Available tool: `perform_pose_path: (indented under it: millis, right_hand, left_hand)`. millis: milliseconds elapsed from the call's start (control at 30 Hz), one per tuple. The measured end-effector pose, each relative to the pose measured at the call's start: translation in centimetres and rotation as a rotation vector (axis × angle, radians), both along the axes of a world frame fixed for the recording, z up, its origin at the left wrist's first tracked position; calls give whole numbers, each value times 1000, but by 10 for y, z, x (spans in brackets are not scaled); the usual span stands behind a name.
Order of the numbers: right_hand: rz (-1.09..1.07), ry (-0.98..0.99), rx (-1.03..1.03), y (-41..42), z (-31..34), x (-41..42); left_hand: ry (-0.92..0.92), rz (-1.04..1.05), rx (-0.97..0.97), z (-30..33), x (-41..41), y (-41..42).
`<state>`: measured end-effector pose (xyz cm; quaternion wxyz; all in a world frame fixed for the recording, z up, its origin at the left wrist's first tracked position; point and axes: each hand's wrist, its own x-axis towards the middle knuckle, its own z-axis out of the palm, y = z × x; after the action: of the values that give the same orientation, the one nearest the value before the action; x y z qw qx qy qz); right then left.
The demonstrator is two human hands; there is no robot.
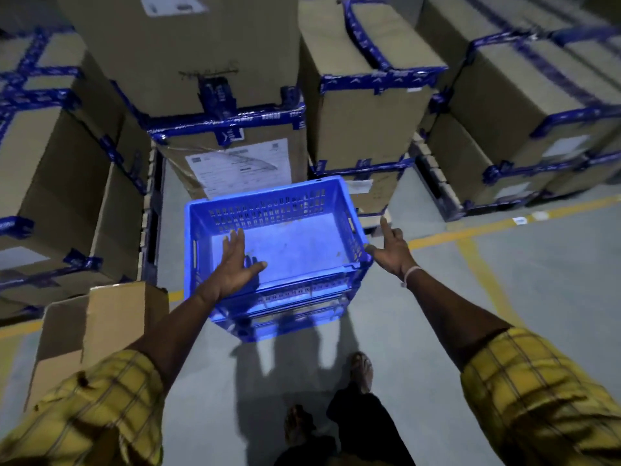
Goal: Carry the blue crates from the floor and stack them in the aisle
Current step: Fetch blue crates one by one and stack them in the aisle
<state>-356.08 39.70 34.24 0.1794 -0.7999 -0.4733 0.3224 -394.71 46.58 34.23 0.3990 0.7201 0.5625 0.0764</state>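
Warehouse aisle: taped cardboard cartons point(366, 105) stacked beside yellow floor lines point(477, 260).

Glossy plastic crate point(285, 237); matt cardboard boxes point(366, 105)

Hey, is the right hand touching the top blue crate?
Touching. The head view shows the right hand with its thumb on the right rim of the top blue crate, fingers straight.

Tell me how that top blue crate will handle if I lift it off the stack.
Top blue crate looks empty with slotted walls, so probably light. Moulded plastic, likely stiff. It sits nested on other crates, so it may catch slightly. Left hand and right hand hold nothing.
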Motion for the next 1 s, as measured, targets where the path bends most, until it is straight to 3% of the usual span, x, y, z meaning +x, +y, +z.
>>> perform_pose_path:
  millis: [367,633,1000]
  right_hand:
    - [-402,128,253,-150,71,93]
    - [-746,146,343,-273,78,210]
    - [-1037,110,401,-399,101,362]
  left_hand:
    - [-297,-263,-75,74,165,-39]
    - [-391,-484,-158,95,345,-79]
    - [-427,-762,-193,98,582,-141]
